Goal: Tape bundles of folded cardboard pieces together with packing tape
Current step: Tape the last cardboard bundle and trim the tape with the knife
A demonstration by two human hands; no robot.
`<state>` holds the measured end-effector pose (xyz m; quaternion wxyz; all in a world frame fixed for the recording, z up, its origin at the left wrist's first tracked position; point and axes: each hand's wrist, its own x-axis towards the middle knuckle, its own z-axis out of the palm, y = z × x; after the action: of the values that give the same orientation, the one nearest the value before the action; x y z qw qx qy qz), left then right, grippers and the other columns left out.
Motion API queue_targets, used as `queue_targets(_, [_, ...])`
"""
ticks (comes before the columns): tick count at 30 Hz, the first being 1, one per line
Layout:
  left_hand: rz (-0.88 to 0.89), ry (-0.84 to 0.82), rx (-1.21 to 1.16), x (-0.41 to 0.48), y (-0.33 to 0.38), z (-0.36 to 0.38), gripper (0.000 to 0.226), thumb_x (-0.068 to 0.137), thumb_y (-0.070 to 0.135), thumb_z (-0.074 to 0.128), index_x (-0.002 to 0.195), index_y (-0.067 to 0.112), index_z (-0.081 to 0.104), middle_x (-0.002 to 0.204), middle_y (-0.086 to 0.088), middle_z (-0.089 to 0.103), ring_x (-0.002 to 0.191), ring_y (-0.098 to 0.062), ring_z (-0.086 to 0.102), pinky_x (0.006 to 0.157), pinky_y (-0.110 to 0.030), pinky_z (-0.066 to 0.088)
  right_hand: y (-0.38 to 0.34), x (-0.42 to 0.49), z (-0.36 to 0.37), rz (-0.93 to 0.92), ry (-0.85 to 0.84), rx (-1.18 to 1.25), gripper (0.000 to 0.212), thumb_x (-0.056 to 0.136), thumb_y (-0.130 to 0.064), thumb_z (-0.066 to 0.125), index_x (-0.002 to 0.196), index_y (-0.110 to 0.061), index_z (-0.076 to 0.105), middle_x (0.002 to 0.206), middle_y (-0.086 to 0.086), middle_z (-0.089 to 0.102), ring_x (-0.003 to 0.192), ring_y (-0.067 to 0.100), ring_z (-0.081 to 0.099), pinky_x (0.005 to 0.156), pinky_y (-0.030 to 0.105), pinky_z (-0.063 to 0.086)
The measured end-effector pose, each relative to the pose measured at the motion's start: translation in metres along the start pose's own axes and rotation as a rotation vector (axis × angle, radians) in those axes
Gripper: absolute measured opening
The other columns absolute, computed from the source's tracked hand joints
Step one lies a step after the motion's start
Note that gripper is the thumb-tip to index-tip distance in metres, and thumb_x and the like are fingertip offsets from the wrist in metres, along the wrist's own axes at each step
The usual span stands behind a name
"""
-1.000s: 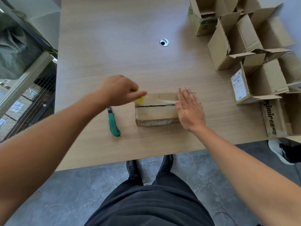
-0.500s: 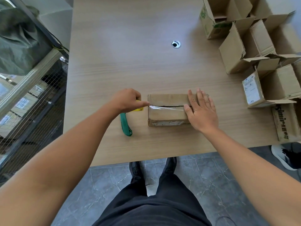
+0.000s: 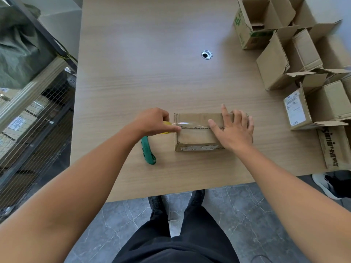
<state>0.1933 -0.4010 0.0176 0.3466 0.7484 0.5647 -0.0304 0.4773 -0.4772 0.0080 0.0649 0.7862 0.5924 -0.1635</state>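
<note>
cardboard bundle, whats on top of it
Clear tape runs along the top seam of the cardboard bundle from the yellow roll in the left hand. The right hand lies flat on the right end, hiding what is beneath.

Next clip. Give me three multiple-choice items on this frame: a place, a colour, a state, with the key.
1. Where is the knife relative to the bundle?
A. on top of it
B. left of it, on the table
C. behind it
2. What colour is the tape roll?
A. yellow
B. blue
C. red
3. The right hand is:
A. gripping the knife
B. off the table
C. flat on the bundle
Key: 1 B, it lies on the table by the bundle's left end. 2 A, yellow shows under the left hand. 3 C, it lies spread on the bundle's top.
</note>
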Motion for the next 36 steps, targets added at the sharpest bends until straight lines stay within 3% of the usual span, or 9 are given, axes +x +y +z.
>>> queue_targets(3, [-0.001,-0.028,-0.038,0.002,-0.001,0.004,0.08,0.056,0.092,0.063,0.105,0.029,0.061,0.09,0.01,0.064,0.085,-0.014,0.062,0.07,-0.033,0.048,0.001,-0.003,0.004,-0.039,0.102,-0.019,0.102,0.073,-0.101,0.007,0.158,-0.045,-0.007,0.163,0.007,0.014,0.155,0.026,0.0,0.124,0.051,-0.012])
queue_targets(6, [0.069,-0.026,-0.104,0.006,-0.001,0.003,0.1,0.056,0.091,0.063,0.142,0.045,0.039,0.119,0.015,0.061,0.104,-0.01,0.057,0.087,-0.033,0.043,0.003,0.003,0.008,-0.104,0.196,-0.069,0.101,0.076,-0.099,0.008,0.159,-0.041,0.001,0.163,0.011,0.02,0.156,0.027,0.003,0.125,0.053,-0.006])
queue_targets(10, [0.228,-0.007,-0.128,0.026,0.004,0.001,0.082,0.074,0.072,0.07,0.146,0.049,0.04,0.135,0.016,0.058,0.123,-0.007,0.053,0.1,-0.026,0.039,0.009,0.035,-0.006,-0.242,0.398,0.138,0.09,0.085,-0.081,0.039,0.154,-0.023,0.038,0.157,0.011,0.038,0.155,0.028,0.019,0.126,0.055,0.006])
queue_targets(14, [0.171,-0.043,-0.145,0.053,0.016,-0.013,0.076,0.077,0.061,0.077,0.143,0.036,0.05,0.132,0.007,0.061,0.122,-0.014,0.056,0.106,-0.031,0.042,-0.005,0.027,-0.007,-0.552,0.773,0.423,0.05,0.093,-0.039,0.062,0.127,-0.002,0.065,0.139,0.015,0.06,0.145,0.035,0.041,0.121,0.062,0.022])
queue_targets(17, [0.199,-0.02,-0.095,0.065,0.026,-0.022,0.073,0.076,0.059,0.079,0.14,0.032,0.055,0.128,0.005,0.065,0.118,-0.016,0.059,0.094,-0.022,0.041,-0.041,-0.032,0.038,-0.745,0.608,0.47,0.038,0.092,-0.028,0.065,0.119,-0.002,0.067,0.124,0.013,0.066,0.127,0.032,0.056,0.113,0.056,0.038])
queue_targets(21, [0.227,-0.041,-0.019,0.075,0.027,-0.031,0.072,0.077,0.066,0.074,0.138,0.035,0.054,0.126,0.007,0.065,0.111,-0.014,0.06,0.093,-0.026,0.042,-0.122,-0.086,0.089,-0.49,0.024,0.622,0.057,0.094,-0.043,0.065,0.138,-0.009,0.053,0.125,0.005,0.058,0.117,0.02,0.053,0.101,0.042,0.049])
queue_targets(25, [0.244,-0.042,-0.019,0.078,0.027,-0.032,0.07,0.076,0.069,0.072,0.137,0.038,0.054,0.123,0.008,0.065,0.108,-0.013,0.06,0.094,-0.026,0.044,-0.203,-0.076,0.114,-0.28,-0.062,0.406,0.074,0.091,-0.053,0.063,0.143,-0.006,0.039,0.129,0.013,0.05,0.117,0.03,0.048,0.092,0.043,0.047])
queue_targets(29, [0.253,-0.04,-0.017,0.081,0.024,-0.029,0.074,0.075,0.073,0.07,0.139,0.04,0.051,0.116,0.011,0.067,0.103,-0.012,0.06,0.092,-0.028,0.045,-0.22,-0.073,0.134,-0.258,-0.031,0.141,0.043,0.1,-0.018,0.047,0.139,0.0,0.039,0.132,0.017,0.047,0.114,0.034,0.05,0.089,0.041,0.043])
queue_targets(36, [0.275,-0.041,-0.068,0.085,0.019,-0.024,0.08,0.071,0.078,0.069,0.141,0.043,0.049,0.091,0.017,0.062,0.092,-0.013,0.06,0.076,-0.029,0.04,-0.079,-0.125,0.089,-0.096,-0.141,0.643,0.015,0.104,-0.037,0.049,0.097,-0.024,0.049,0.077,-0.002,0.053,0.06,0.009,0.048,0.053,0.024,0.036])
